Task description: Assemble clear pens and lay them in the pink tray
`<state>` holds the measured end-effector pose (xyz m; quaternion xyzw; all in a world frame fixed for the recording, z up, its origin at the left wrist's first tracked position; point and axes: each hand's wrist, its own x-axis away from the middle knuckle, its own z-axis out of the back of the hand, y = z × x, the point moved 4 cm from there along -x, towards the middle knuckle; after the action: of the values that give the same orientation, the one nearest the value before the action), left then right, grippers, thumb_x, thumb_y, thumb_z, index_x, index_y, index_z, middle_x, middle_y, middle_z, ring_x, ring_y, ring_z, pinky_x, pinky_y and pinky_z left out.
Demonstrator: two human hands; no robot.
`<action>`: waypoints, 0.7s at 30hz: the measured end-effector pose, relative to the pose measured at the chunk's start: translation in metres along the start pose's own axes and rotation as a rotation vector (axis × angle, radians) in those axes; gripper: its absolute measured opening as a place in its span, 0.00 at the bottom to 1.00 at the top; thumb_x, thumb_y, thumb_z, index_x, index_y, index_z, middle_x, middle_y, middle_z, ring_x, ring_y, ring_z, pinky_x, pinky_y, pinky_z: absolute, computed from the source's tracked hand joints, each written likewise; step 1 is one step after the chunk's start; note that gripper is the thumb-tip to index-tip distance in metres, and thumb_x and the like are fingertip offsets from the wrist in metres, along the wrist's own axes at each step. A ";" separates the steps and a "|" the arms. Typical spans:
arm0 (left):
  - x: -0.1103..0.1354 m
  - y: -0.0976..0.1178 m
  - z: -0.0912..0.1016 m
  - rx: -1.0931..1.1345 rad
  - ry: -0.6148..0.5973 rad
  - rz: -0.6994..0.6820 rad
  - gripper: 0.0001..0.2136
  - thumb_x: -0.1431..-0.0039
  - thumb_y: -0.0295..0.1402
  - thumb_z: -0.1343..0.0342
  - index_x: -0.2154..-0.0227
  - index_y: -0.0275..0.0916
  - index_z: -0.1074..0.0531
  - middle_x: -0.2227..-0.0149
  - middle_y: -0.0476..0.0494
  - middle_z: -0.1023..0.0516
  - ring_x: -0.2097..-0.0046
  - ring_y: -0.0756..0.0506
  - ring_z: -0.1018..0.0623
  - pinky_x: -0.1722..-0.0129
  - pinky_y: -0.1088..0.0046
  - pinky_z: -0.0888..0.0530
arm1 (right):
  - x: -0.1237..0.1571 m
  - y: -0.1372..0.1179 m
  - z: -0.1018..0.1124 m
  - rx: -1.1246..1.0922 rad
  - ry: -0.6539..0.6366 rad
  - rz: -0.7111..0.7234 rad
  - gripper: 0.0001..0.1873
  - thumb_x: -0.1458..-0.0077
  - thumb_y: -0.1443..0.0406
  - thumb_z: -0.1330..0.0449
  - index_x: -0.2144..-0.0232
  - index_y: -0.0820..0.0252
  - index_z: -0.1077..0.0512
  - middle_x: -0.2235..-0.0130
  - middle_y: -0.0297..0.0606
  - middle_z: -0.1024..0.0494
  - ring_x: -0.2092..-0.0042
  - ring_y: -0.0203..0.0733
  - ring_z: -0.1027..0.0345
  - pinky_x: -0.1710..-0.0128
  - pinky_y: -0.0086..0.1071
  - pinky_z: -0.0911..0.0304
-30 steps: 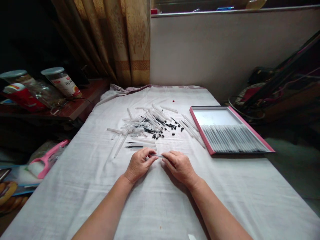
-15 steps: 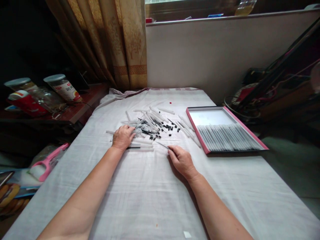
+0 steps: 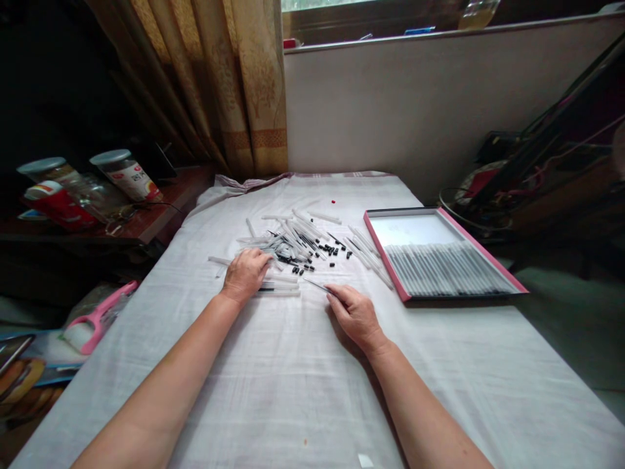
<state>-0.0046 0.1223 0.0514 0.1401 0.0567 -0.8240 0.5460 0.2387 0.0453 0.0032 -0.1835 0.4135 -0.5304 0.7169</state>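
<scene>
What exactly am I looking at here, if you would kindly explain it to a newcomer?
This is bare-handed work with no machine; every picture comes from one camera worn on the person's head, looking forward and down. On the pale cloth lie a loose pile of clear tubes and dark rods, small black caps and a pink-edged box holding a row of tubes. The right hand pinches a slim rod; the left hand is at the pile, and whether it holds anything is hidden.
</scene>
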 end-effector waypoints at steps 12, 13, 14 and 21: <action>0.066 0.053 -0.017 0.658 0.082 0.073 0.10 0.36 0.34 0.50 0.58 0.41 0.26 0.60 0.44 0.21 0.57 0.46 0.22 0.55 0.73 0.26 | 0.002 -0.021 0.001 0.138 -0.096 0.099 0.13 0.43 0.67 0.44 0.59 0.55 0.21 0.65 0.39 0.21 0.63 0.41 0.27 0.61 0.32 0.34; 0.066 0.053 -0.017 0.679 0.081 0.079 0.10 0.37 0.33 0.50 0.58 0.41 0.26 0.60 0.44 0.21 0.58 0.47 0.22 0.56 0.73 0.26 | 0.003 -0.021 0.000 0.152 -0.115 0.096 0.13 0.43 0.67 0.44 0.59 0.55 0.21 0.65 0.39 0.21 0.63 0.41 0.27 0.61 0.32 0.34; 0.065 0.052 -0.017 0.694 0.080 0.083 0.09 0.37 0.33 0.49 0.58 0.40 0.25 0.61 0.44 0.21 0.58 0.47 0.22 0.56 0.73 0.26 | 0.003 -0.021 0.000 0.160 -0.130 0.095 0.13 0.43 0.67 0.44 0.59 0.55 0.21 0.65 0.39 0.21 0.63 0.41 0.27 0.61 0.32 0.34; 0.067 0.051 -0.016 0.716 0.054 0.079 0.09 0.37 0.32 0.49 0.58 0.40 0.26 0.61 0.44 0.22 0.59 0.47 0.22 0.57 0.73 0.27 | 0.003 -0.020 0.000 0.145 -0.158 0.080 0.13 0.43 0.66 0.44 0.59 0.54 0.21 0.66 0.38 0.21 0.64 0.40 0.27 0.62 0.30 0.34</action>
<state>0.0200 0.0469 0.0198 0.3464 -0.2266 -0.7658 0.4921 0.2270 0.0349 0.0162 -0.1558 0.3232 -0.5138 0.7793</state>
